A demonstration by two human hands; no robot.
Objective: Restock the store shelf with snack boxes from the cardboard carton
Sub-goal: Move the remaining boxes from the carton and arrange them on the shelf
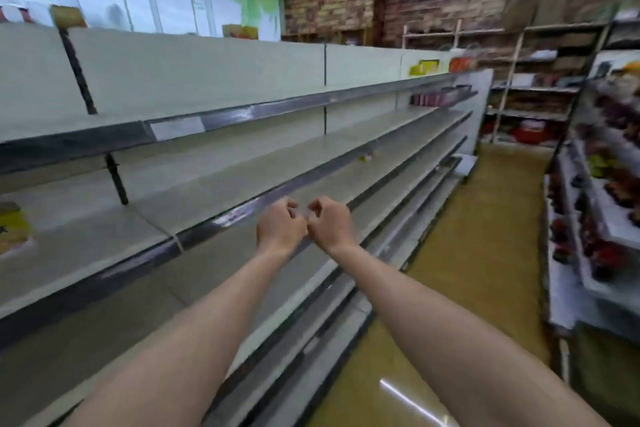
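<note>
- At the far left edge, on a middle tier of the long store shelf (242, 163), a yellow snack box (13, 227) stands partly cut off by the frame; the picture is too blurred to read it.
- Up on the top of the unit, a yellow-and-red box (67, 15) sits near the left, and another package (239, 32) sits further along, in front of the pale window panels.
- Most of the grey shelf boards run bare towards the far end, where a row of pinkish-red packs (434, 99) fills a short stretch and a yellow box (425, 67) stands above them.
- Out in front of the shelf edge, both bare forearms reach forward, and the two hands meet side by side, touching or nearly so.
- The left hand (281, 227) has its fingers curled in, clenched on nothing I can see.
- The right hand (330, 224) is curled the same way, also with nothing in it.
- The cardboard carton does not show from where the camera looks.
- To the right, a yellowish floor (478, 253) runs down the aisle, with a stocked rack (602, 191) of dark, blurred goods beside it.
</note>
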